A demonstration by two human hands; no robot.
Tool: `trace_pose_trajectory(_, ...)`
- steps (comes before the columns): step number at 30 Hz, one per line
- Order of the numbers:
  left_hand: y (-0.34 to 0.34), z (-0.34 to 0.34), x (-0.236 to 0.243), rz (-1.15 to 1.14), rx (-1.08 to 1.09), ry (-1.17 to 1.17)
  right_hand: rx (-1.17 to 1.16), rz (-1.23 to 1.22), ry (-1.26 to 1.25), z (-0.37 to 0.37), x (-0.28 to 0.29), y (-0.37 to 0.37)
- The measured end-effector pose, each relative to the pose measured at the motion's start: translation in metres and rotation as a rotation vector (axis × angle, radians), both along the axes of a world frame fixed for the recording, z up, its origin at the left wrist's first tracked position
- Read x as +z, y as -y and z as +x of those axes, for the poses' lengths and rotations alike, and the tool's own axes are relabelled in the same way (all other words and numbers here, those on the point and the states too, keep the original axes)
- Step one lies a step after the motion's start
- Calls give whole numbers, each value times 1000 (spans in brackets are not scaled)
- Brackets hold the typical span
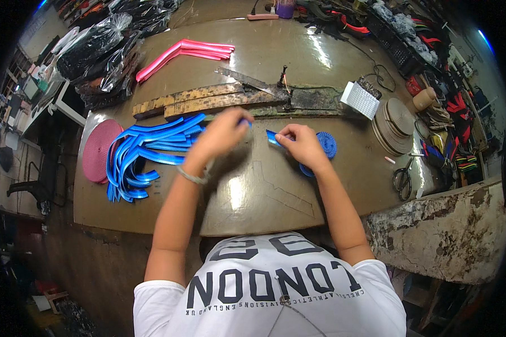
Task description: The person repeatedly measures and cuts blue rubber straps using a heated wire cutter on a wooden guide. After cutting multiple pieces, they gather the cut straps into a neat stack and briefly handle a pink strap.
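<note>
My right hand (302, 144) pinches the cut end of a blue webbing strap (273, 138) above the table. Just beside it lies a coil of the same blue webbing (326, 145), partly behind my wrist. My left hand (224, 133), slightly blurred, has its fingers closed, with a bit of blue strap (243, 122) showing at the fingertips. To its left a heap of cut blue straps (152, 143) spreads over the table, partly covering a pink webbing roll (95, 151). Beyond both hands lies a long worn wooden board (202, 101) with a metal blade (244, 78) and an upright bolt.
Pink straps (188, 51) lie at the far side, near plastic-wrapped black bundles (98, 53). A white box (360, 100), beige webbing rolls (392, 126) and black scissors (402, 181) sit to the right. A cable (379, 73) curls behind the box.
</note>
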State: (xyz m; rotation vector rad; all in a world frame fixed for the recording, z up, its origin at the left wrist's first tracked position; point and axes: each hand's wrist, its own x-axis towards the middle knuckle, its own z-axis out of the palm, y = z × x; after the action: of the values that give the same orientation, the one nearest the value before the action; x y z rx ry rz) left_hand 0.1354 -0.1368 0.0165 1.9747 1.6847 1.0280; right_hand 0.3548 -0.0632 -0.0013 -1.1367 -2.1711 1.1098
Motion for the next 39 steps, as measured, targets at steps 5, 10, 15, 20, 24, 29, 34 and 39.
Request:
trace_pose_trajectory(5,30,30,-44,-79,325,-4,-85,62,-51,-24,-21,15)
trace_pose_trajectory(10,28,25,-42,-40,326,86,-34,59,-9,-37,-20,15)
trace_pose_trajectory(15,29,27,-42,-69,337,145,-1,112,42,-43,-22,14)
trace_pose_trajectory(20,32,32,-38,-57,367,164,-9,233,51,-47,-26,18)
trace_pose_trajectory(24,32,33,-38,-46,377,149,-3,512,229,-55,-26,33)
trace_pose_trajectory(29,31,33,-42,-35,384,156,162,774,285,-61,-31,36)
trace_pose_trajectory(34,30,30,-45,-25,362,127,183,530,247,-63,-20,39)
trace_pose_trajectory(39,29,29,-51,17,348,17,322,452,413,-72,8,33)
